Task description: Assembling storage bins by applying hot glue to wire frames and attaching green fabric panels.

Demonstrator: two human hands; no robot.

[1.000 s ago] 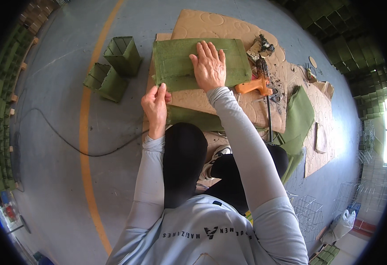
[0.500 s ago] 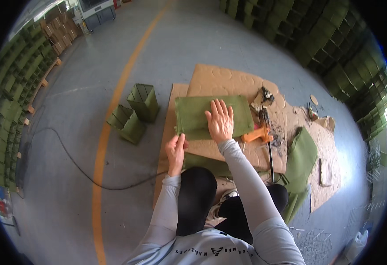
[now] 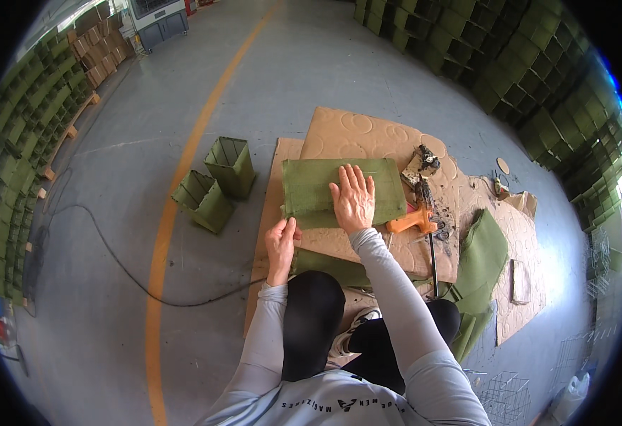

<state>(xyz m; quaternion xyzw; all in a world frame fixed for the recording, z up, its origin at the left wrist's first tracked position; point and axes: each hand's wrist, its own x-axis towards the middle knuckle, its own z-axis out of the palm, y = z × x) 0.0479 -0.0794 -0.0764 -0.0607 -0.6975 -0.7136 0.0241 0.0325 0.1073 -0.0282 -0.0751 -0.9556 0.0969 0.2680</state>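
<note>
A green fabric-covered box (image 3: 311,186) lies on its side on a sheet of brown cardboard (image 3: 325,135) before me. My right hand (image 3: 355,202) rests flat on its upper face, fingers stretched out. With fingertips and thumb pinched together, my left hand (image 3: 280,245) holds the box's near left corner. Just right of the box lies an orange glue gun (image 3: 412,220), its dark nozzle end pointing away from me. Scissors (image 3: 441,230) lie close by it. The underside of the box is hidden.
Two open green boxes (image 3: 230,169) stand on the floor at left, by an orange line (image 3: 176,188). A black cable (image 3: 123,273) runs to the cardboard. Green fabric (image 3: 483,259) lies at right, near wire frames (image 3: 504,397). Stacked green boxes (image 3: 495,53) line both sides.
The view has shifted slightly. Both hands keep nearly the same places on the box, the left still at its corner and the right still flat on top.
</note>
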